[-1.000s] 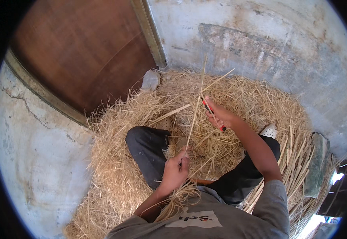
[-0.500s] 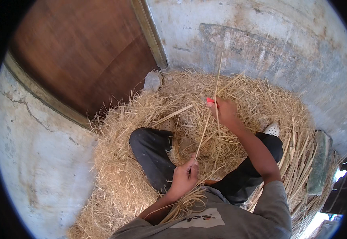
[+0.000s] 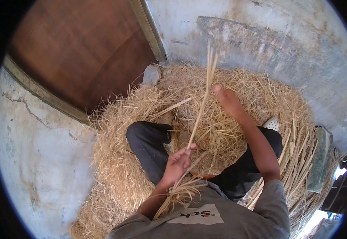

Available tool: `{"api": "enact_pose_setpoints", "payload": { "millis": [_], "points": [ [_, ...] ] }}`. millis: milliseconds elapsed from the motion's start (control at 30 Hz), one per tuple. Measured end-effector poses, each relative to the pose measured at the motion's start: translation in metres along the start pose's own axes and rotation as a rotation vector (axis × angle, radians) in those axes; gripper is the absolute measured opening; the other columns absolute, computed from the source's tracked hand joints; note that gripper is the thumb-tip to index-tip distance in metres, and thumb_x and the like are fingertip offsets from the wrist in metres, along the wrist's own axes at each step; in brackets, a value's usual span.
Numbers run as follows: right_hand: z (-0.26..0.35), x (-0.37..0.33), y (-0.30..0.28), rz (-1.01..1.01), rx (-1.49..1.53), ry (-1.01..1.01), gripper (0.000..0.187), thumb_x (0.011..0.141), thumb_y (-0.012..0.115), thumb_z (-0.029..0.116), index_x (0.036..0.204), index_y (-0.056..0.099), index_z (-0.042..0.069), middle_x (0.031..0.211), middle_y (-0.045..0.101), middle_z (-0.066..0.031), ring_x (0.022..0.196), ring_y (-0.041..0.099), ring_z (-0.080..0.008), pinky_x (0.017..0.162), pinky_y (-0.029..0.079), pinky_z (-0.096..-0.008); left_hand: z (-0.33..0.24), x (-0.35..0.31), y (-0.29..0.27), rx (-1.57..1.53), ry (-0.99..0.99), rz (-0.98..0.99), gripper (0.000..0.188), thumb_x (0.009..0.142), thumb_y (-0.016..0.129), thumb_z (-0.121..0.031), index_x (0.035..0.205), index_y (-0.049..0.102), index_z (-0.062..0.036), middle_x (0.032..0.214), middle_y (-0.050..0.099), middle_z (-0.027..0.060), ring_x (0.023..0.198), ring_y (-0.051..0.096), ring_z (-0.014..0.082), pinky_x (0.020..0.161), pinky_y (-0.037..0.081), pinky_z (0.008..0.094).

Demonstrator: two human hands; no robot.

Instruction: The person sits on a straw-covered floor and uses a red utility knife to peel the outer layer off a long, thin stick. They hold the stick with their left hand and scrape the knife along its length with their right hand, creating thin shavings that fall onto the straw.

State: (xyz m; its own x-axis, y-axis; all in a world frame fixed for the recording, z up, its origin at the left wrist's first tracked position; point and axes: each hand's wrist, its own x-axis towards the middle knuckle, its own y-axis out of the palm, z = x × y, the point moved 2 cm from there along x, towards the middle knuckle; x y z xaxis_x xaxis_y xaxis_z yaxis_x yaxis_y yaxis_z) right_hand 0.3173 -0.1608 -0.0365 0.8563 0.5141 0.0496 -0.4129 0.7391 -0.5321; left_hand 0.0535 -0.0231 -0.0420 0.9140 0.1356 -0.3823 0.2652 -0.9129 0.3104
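Observation:
My left hand (image 3: 176, 164), low in front of my body, is closed on a split straw-coloured stalk (image 3: 201, 109). The stalk slants up and away, forking into separate strips near its far end. Just right of its upper part is my right hand (image 3: 228, 102), its fingers curled and slightly blurred. A reddish patch shows at the fingertips, but what they hold cannot be made out. A loose bunch of thin, curling strips (image 3: 183, 193) hangs by my left forearm, against my grey shirt.
Straw-like shavings (image 3: 117, 183) heap around my bent legs. Long stalks (image 3: 297, 159) lie at the right beside a greenish slab (image 3: 320, 159). A stone (image 3: 151, 75) sits by the brown door (image 3: 90, 51). A stained wall (image 3: 269, 51) rises behind.
My right hand has moved slightly up and right, away from the stalk. The red thing in it no longer shows clearly. The stalk's far end now appears forked, and my left hand has shifted slightly left.

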Motion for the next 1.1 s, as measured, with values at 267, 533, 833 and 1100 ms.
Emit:
{"api": "enact_pose_setpoints", "payload": {
  "millis": [267,533,833,1100],
  "points": [
    [0.050,-0.068,0.057,0.056,-0.575,-0.550,0.067,0.074,0.057,0.075,0.063,0.062,0.009,0.050,0.057,-0.0097,0.044,0.058,-0.0276,0.046,0.045,-0.0404,-0.020,0.013,-0.001,-0.203,0.147,-0.059,0.032,0.102,0.045,-0.014,0.130,0.051,-0.0011,0.056,0.037,-0.0047,0.048,0.033,0.0046,0.046,0.029,0.0210],
    [0.032,-0.042,0.055,-0.086,-0.504,-0.450,0.071,0.071,0.056,0.079,0.064,0.065,0.008,0.051,0.058,-0.0111,0.048,0.062,-0.0293,0.046,0.047,-0.0428,-0.021,0.000,0.012,0.110,0.220,-0.072,0.035,0.103,0.044,-0.017,0.135,0.050,-0.0033,0.059,0.039,-0.0060,0.051,0.033,0.0020,0.048,0.027,0.0199],
    [0.029,-0.037,0.050,-0.142,-0.645,-0.635,0.073,0.074,0.049,0.082,0.064,0.063,0.011,0.047,0.053,-0.0060,0.043,0.057,-0.0247,0.043,0.044,-0.0401,-0.025,-0.017,0.017,0.250,0.220,-0.073,0.036,0.102,0.045,-0.014,0.137,0.049,-0.0040,0.065,0.034,-0.0110,0.056,0.029,-0.0001,0.050,0.024,0.0191],
    [-0.015,0.026,0.007,-0.239,-0.728,-0.229,0.076,0.080,0.042,0.081,0.061,0.059,0.009,0.046,0.050,-0.0064,0.043,0.054,-0.0232,0.045,0.045,-0.0382,-0.004,-0.024,0.022,0.299,0.232,0.026,0.036,0.102,0.044,-0.011,0.137,0.048,-0.0031,0.064,0.033,-0.0102,0.056,0.027,-0.0004,0.050,0.023,0.0189]
  ]
}}
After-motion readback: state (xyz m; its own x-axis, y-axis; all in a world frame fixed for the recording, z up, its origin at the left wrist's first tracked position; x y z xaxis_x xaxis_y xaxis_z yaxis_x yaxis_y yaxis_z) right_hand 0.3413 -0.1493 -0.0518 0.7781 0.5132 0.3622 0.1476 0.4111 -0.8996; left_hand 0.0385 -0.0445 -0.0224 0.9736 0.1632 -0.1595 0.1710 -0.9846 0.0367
